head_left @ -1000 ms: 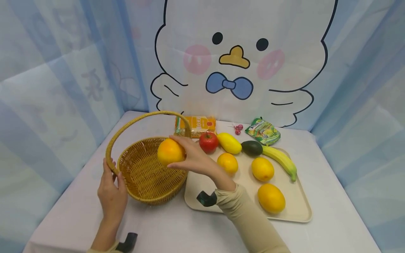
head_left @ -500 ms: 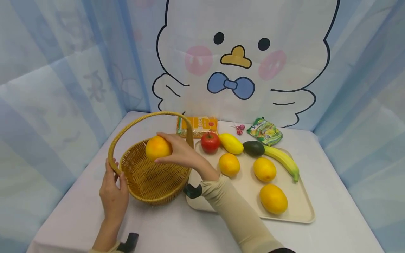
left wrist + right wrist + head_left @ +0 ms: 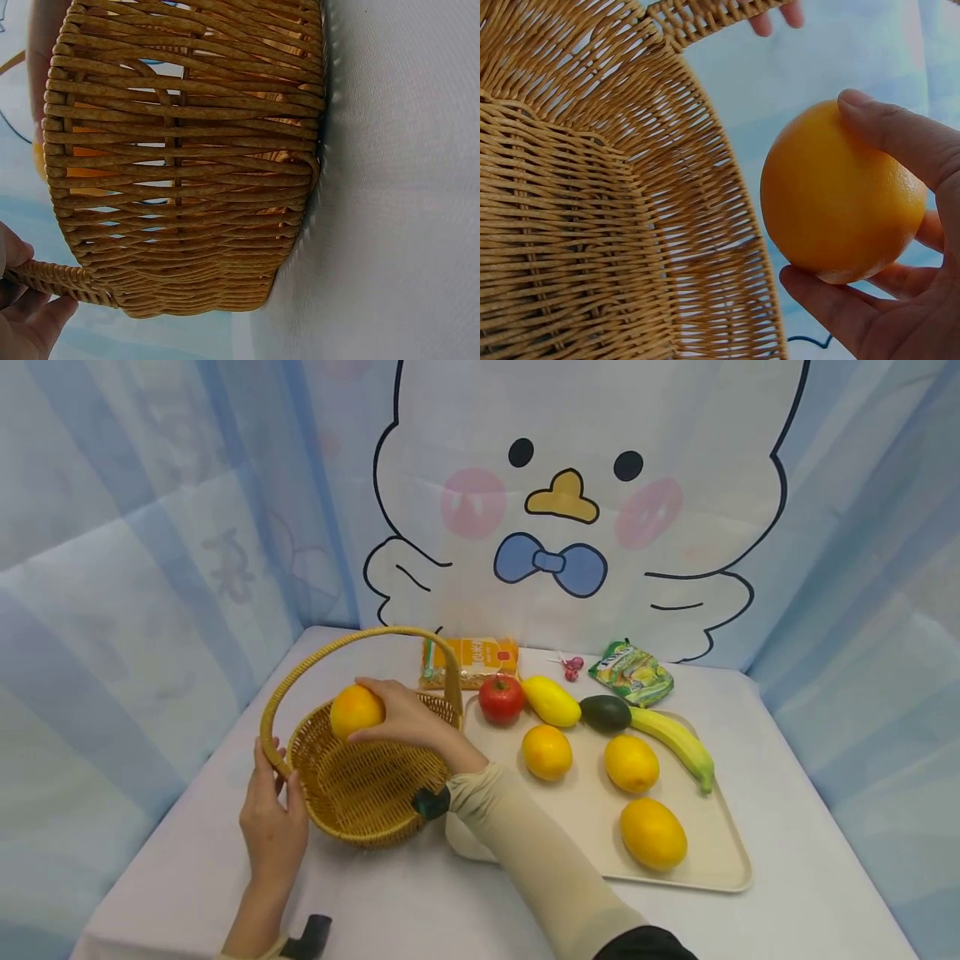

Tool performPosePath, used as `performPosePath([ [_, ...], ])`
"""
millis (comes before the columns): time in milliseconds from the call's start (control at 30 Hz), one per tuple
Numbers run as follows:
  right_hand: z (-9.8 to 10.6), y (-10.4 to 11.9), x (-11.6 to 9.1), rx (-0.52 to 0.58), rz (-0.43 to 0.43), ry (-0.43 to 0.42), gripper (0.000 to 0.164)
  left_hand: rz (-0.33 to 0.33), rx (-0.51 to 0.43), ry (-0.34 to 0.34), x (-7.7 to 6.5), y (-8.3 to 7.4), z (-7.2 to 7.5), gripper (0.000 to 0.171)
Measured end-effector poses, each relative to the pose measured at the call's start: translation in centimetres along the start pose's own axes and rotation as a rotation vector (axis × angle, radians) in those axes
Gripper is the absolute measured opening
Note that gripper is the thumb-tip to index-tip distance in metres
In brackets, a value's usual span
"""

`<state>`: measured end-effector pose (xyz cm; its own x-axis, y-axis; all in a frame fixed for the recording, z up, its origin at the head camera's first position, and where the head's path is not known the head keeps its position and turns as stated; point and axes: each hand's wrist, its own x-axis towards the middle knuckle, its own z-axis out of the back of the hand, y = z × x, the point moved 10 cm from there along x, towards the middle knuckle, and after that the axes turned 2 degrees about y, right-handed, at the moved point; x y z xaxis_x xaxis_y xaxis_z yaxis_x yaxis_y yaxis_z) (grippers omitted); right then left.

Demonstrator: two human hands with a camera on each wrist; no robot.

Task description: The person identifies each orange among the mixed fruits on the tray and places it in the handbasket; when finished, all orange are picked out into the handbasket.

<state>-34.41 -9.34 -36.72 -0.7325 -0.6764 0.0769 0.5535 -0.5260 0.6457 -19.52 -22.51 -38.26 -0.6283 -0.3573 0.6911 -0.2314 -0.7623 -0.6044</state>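
Observation:
An orange (image 3: 356, 713) is held between the thumb and fingers of my right hand (image 3: 411, 723), up at the far left part of the wicker basket's (image 3: 367, 789) rim. In the right wrist view the orange (image 3: 832, 199) shows beside the rim, apart from the weave, and the basket floor (image 3: 562, 240) is bare. My left hand (image 3: 275, 835) grips the foot of the arched handle (image 3: 337, 647) on the basket's left side. The left wrist view shows the basket's outer wall (image 3: 187, 127) and the fingers (image 3: 52, 319) around the handle base.
Right of the basket, a cream tray (image 3: 562, 835) bears an apple (image 3: 502, 699), an orange fruit (image 3: 547, 752), several yellow fruits (image 3: 653, 835), a dark green avocado-like fruit (image 3: 604, 714) and a banana (image 3: 675, 745). Behind lie an orange packet (image 3: 480, 662), lollipops (image 3: 572, 668) and a green bag (image 3: 633, 672).
My right hand has carried the orange leftward across the basket opening to its far left side. My left hand keeps its grip on the handle. The view has shifted slightly.

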Motion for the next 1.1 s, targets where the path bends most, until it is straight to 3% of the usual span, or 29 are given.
performPosePath([
  [1100, -4.4, -1.5, 2.2, -0.01, -0.031, 0.045, 0.083, -0.003, 0.007, 0.014, 0.0, 0.4, -0.2, 0.07],
])
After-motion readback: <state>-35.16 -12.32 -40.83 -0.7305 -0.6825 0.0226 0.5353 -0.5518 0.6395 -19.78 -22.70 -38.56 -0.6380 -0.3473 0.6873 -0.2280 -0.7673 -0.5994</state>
